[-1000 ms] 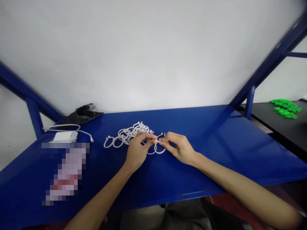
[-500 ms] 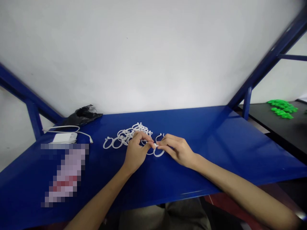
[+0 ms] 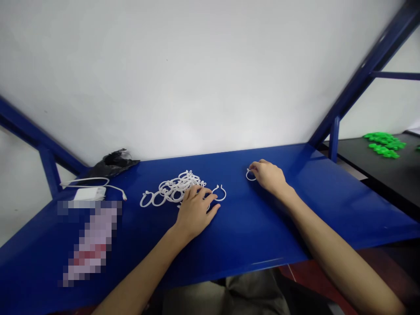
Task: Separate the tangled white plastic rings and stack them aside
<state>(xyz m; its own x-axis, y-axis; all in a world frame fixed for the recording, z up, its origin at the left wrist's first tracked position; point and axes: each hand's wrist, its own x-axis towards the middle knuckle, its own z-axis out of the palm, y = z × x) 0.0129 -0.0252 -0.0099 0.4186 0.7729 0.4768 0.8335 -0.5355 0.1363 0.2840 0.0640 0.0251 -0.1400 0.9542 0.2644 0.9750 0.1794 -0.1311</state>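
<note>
A heap of white plastic rings (image 3: pixel 173 189) lies on the blue table (image 3: pixel 295 218). My left hand (image 3: pixel 196 209) rests flat at the heap's right edge, fingers spread over the nearest rings. One open ring (image 3: pixel 219 193) lies just right of those fingers. My right hand (image 3: pixel 268 176) is farther right and toward the back, its fingertips pinched on a single white ring (image 3: pixel 250 175) that touches the table.
At the back left are a black crumpled bag (image 3: pixel 111 160), a white charger (image 3: pixel 89 193) and its cable (image 3: pixel 98 181). A blurred patch (image 3: pixel 90 238) covers something at the left. Blue frame posts (image 3: pixel 334 138) stand right, with green parts (image 3: pixel 384 143) on a dark table beyond.
Both hands held one ring together near the heap. My right hand has carried a ring off to the right and back. My left hand has let go and flattened onto the heap.
</note>
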